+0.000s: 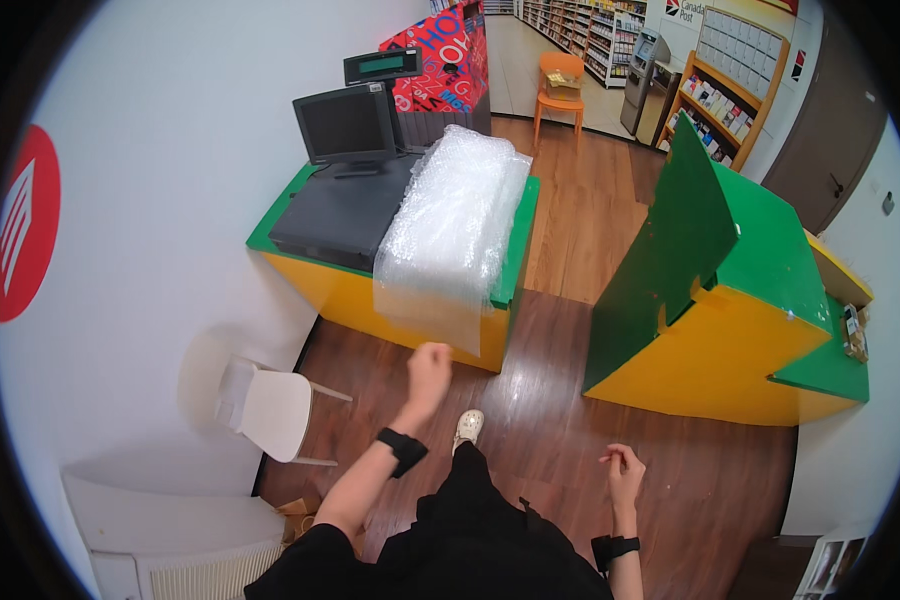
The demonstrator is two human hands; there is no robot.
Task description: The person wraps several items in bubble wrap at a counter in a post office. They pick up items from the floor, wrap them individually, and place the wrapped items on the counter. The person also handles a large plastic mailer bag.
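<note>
My left hand (429, 373) is raised in front of the counter, near the hanging lower end of a sheet of bubble wrap (457, 225); whether it touches the sheet is hard to tell. Its fingers are curled and partly hidden. The bubble wrap lies in layers along the green counter top (521, 225) and droops over the yellow front. Beside it stand a black cash drawer (337, 214) and a monitor (345, 124). Over the wooden floor at the right, my right hand (625, 469) hangs with loosely bent fingers, holding nothing.
A white chair (277, 412) stands at the left wall. To the right is a green and yellow counter (757, 322) with a green panel (667, 240). An orange chair (560, 82) bearing a box is farther back, near store shelves (577, 34). A white heater (195, 532) sits lower left.
</note>
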